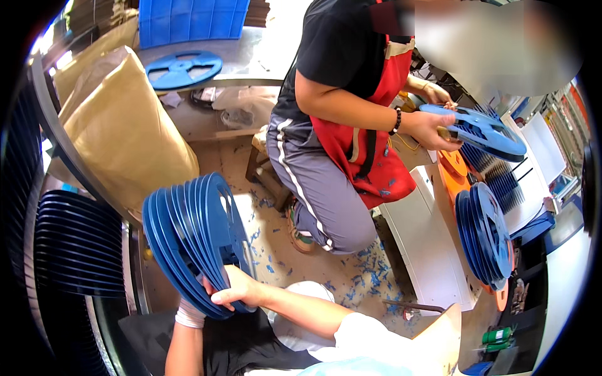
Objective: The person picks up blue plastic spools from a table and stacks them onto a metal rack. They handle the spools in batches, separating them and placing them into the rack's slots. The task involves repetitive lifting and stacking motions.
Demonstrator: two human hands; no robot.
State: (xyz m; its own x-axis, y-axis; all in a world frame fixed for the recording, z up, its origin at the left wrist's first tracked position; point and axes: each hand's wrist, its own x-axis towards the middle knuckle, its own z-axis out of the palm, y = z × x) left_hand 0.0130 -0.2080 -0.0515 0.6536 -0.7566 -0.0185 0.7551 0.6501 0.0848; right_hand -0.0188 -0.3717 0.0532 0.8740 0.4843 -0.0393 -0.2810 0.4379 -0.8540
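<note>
A stack of blue plastic reels point(182, 232) stands on edge above my lap, tilted, with round flanges and cut-out openings. My right hand point(239, 289) grips its lower right side, fingers reaching in at the edge. Below the stack, my left hand point(190, 312), in a whitish glove, holds it from the lower left; most of its fingers are hidden behind the reels. Across from me, a co-worker in a red apron point(360, 141) holds another blue reel point(480, 131) with both hands.
More dark blue reels point(78, 244) are racked at my left, beside a large brown paper sack point(125, 125). One reel point(183, 69) lies on the metal table under a blue crate point(191, 22). Reels point(483, 232) stand at the white machine point(429, 241). Blue scraps litter the floor.
</note>
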